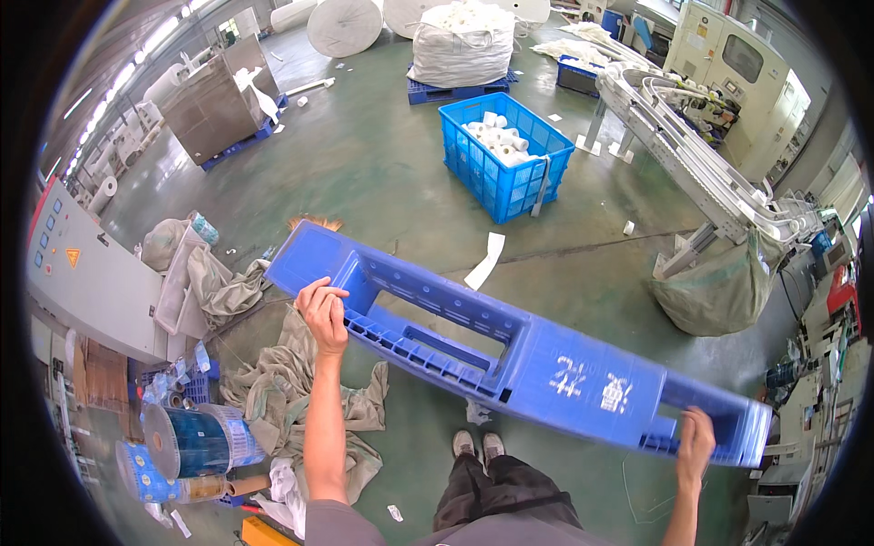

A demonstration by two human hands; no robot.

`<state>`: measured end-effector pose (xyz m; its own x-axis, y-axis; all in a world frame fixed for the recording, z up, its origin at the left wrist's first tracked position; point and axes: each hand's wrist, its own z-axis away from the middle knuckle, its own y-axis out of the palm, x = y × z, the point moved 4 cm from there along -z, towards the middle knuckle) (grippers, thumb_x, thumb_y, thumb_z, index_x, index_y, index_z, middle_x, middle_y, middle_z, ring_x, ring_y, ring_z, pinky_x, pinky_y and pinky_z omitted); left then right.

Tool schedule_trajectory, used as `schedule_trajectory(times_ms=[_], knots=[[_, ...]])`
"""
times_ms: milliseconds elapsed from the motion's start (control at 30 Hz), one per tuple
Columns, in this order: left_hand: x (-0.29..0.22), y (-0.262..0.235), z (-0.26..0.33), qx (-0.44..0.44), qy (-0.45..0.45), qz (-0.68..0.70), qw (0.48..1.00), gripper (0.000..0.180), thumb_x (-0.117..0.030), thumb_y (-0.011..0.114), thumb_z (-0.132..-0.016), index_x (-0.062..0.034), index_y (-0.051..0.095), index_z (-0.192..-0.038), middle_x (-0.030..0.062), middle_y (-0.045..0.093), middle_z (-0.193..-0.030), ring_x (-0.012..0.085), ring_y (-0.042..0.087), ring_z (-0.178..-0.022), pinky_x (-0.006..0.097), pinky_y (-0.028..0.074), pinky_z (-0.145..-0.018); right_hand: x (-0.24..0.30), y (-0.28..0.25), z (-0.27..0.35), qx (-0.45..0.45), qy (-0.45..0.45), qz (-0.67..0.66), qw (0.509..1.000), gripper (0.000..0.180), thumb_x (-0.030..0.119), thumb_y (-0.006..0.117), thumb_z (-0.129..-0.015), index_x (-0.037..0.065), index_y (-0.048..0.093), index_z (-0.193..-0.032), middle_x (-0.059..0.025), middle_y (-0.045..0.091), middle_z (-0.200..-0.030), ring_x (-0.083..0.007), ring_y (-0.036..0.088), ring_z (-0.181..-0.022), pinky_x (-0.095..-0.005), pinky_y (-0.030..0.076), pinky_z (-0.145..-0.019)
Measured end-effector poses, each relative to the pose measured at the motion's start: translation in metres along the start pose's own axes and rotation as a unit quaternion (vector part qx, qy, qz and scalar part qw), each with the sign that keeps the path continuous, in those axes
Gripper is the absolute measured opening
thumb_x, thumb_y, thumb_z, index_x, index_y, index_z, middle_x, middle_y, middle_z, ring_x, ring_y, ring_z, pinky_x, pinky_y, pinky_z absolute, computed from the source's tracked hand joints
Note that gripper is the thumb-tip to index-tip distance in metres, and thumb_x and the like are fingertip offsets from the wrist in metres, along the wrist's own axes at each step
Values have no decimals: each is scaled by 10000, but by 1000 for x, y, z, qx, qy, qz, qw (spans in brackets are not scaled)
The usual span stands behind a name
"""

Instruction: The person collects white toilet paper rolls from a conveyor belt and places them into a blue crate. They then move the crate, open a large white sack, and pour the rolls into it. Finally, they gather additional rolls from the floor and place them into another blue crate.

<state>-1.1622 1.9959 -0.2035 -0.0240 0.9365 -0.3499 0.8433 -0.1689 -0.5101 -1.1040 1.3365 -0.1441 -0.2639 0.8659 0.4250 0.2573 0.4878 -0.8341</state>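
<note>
Green factory floor (382,173) | long blue plastic pallet (510,350) held on edge above it | left hand (324,314) clasps its upper rim | right hand (696,441) grips its far end | blue mesh crate (505,155) of white rolls behind

Both arms are reaching up and fwd, spread wide apart. Left hand (324,312) is curling its fingers over an edge, knuckles twd the cam, forearm nearly straight. Right hand (696,442) is gripping too, lower and further out, fingers wrapped.
</note>
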Motion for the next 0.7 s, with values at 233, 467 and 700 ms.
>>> schedule_trajectory(times_ms=[233, 467, 700], knots=[[-88, 37, 20, 16, -69, 89, 994, 231, -224, 499, -848, -55, 651, -890, 188, 484, -1372, 363, 283, -1400, 534, 60, -1161, -255, -117, 162, -105, 291, 449, 838, 620, 486, 426, -971, -37, 532, -1286, -231, 518, -1339, -371, 474, -1248, -416, 360, -1060], [-144, 97, 53, -18, -449, 417, 790, 913, -97, 677, -723, -43, 191, -1493, 174, 346, -1441, 296, 381, -1313, 387, 288, -1108, -202, -169, 178, -100, 521, 156, 833, 742, 596, 377, -953, -41, 489, -1317, -291, 577, -1215, -425, 538, -1142, -447, 407, -1004], [-165, 168, 25, 21, -515, 532, 671, 1007, 77, 605, -641, -36, 72, -1488, 88, 469, -1126, 176, 540, -921, 291, 498, -782, -237, -151, 215, -42, 593, 242, 767, 768, 625, 372, -938, -67, 548, -1220, -293, 608, -1144, -430, 565, -1093, -465, 423, -970]])
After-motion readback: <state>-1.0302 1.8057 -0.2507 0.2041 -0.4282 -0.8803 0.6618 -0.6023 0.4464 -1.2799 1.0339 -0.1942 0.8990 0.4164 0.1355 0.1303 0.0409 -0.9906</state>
